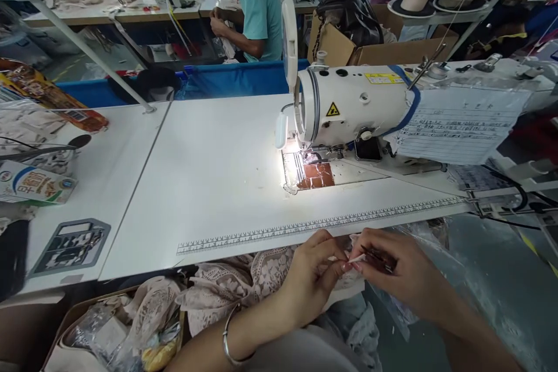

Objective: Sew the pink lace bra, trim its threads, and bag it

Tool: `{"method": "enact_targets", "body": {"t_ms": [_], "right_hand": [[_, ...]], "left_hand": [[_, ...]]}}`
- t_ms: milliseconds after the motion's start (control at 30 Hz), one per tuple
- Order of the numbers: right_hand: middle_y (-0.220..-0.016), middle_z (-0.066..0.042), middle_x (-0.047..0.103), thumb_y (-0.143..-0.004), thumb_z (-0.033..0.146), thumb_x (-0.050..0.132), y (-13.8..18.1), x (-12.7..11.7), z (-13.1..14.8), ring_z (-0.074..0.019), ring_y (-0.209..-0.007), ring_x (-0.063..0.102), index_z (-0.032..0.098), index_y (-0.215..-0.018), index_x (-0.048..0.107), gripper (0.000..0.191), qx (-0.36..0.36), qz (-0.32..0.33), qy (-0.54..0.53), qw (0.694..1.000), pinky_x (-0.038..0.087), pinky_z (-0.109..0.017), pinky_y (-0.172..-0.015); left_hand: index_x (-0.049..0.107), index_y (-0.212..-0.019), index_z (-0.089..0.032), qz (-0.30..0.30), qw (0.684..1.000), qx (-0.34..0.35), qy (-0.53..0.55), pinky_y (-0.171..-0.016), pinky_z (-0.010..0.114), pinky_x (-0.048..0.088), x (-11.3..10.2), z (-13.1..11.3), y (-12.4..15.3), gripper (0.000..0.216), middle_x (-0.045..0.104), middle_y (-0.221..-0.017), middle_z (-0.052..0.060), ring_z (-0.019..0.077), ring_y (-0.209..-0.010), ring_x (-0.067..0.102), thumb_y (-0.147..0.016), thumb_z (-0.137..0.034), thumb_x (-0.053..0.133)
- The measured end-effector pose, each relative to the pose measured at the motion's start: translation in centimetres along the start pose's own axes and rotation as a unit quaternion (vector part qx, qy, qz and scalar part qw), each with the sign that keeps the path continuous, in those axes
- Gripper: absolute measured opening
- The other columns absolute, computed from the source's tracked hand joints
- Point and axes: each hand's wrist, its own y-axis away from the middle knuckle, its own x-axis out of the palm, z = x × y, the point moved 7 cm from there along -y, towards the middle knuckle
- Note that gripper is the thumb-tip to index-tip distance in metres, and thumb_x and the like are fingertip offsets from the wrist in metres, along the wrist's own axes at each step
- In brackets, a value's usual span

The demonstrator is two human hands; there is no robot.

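Note:
My left hand [311,276] and my right hand [394,270] meet just below the front edge of the white sewing table [209,186]. Both pinch a small white piece [355,258] between their fingertips. The right hand also grips a thin dark tool [378,257], hard to make out. Pale lace fabric [244,282] lies in my lap under the left wrist, which wears a silver bangle [229,340]. The white sewing machine [353,106] stands beyond, its lamp lighting the needle plate [311,171].
A printed ruler strip [322,222] runs along the table's front edge. A paper sheet [457,125] hangs on the machine. A box of bagged items [126,331] sits at lower left, cartons and packets at far left. Another person in a teal shirt [261,6] works behind.

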Motion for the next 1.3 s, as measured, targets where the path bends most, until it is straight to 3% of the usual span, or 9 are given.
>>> {"method": "enact_targets", "body": {"t_ms": [233, 400, 500, 667, 867, 1067, 1300], "right_hand": [[-0.070, 0.000, 0.058, -0.094, 0.035, 0.056, 0.0, -1.5, 0.3, -0.0117, -0.054, 0.044, 0.022, -0.077, 0.063, 0.023, -0.004, -0.054, 0.044, 0.998, 0.034, -0.026, -0.050], [-0.067, 0.001, 0.055, -0.095, 0.037, 0.055, -0.3, -1.2, 0.0, -0.0114, -0.054, 0.043, 0.022, -0.077, 0.063, 0.024, 0.000, -0.050, 0.030, 0.998, 0.033, -0.026, -0.050], [-0.064, 0.002, 0.055, -0.095, 0.042, 0.057, -0.3, -1.2, -0.7, -0.0117, -0.053, 0.045, 0.022, -0.081, 0.065, 0.026, 0.006, -0.055, 0.002, 0.998, 0.034, -0.026, -0.049], [-0.058, 0.003, 0.048, -0.099, 0.048, 0.051, 0.4, -2.4, -1.0, -0.0110, -0.049, 0.041, 0.022, -0.081, 0.064, 0.035, -0.027, -0.152, -0.007, 0.988, 0.030, -0.026, -0.048], [-0.057, 0.008, 0.030, -0.096, 0.045, 0.057, -0.1, -0.6, -1.5, -0.0095, -0.047, 0.031, 0.022, -0.086, 0.062, 0.025, -0.016, -0.102, -0.028, 0.994, 0.027, -0.024, -0.046], [-0.057, 0.008, 0.031, -0.094, 0.043, 0.056, -0.6, 0.0, -2.1, -0.0095, -0.048, 0.031, 0.022, -0.078, 0.057, 0.026, 0.013, -0.079, -0.037, 0.996, 0.027, -0.023, -0.046], [-0.058, 0.008, 0.034, -0.095, 0.044, 0.053, -0.6, -0.3, -1.5, -0.0097, -0.049, 0.033, 0.022, -0.078, 0.055, 0.028, 0.006, -0.107, -0.010, 0.994, 0.027, -0.024, -0.047]], "left_hand": [[0.052, -0.079, -0.018, -0.059, 0.998, -0.003, -0.030, -0.067, 0.024, 0.038, 0.3, 0.1, -0.6, 0.026, 0.052, -0.082, 0.003, 0.0143, -0.077, 0.050, -0.103, -0.024, 0.046], [0.069, -0.088, -0.017, -0.066, 0.997, -0.032, -0.016, -0.066, 0.024, 0.038, 0.6, 0.6, -1.0, 0.015, 0.060, -0.078, 0.003, 0.0140, -0.073, 0.051, -0.096, -0.027, 0.062], [0.074, -0.082, -0.017, -0.075, 0.993, -0.084, 0.033, -0.070, 0.025, 0.039, 0.5, 1.5, -1.1, 0.020, 0.062, -0.069, 0.002, 0.0146, -0.072, 0.051, -0.094, -0.030, 0.065], [0.076, -0.079, -0.014, -0.078, 0.970, -0.191, 0.128, -0.064, 0.025, 0.038, 0.3, 2.9, -1.0, 0.031, 0.061, -0.072, 0.003, 0.0125, -0.065, 0.050, -0.086, -0.044, 0.072], [0.077, -0.078, -0.014, -0.087, 0.973, -0.187, 0.107, -0.065, 0.025, 0.038, 0.2, 2.8, -1.0, 0.033, 0.058, -0.070, 0.002, 0.0128, -0.067, 0.049, -0.085, -0.046, 0.072], [0.078, -0.083, -0.016, -0.069, 0.978, -0.173, 0.095, -0.073, 0.027, 0.041, 0.3, 2.7, -1.1, 0.034, 0.062, -0.073, 0.004, 0.0152, -0.073, 0.051, -0.089, -0.047, 0.068], [0.078, -0.084, -0.014, -0.081, 0.971, -0.198, 0.111, -0.063, 0.026, 0.038, 0.2, 2.9, -1.0, 0.041, 0.061, -0.075, 0.005, 0.0135, -0.067, 0.050, -0.083, -0.054, 0.073]]}}
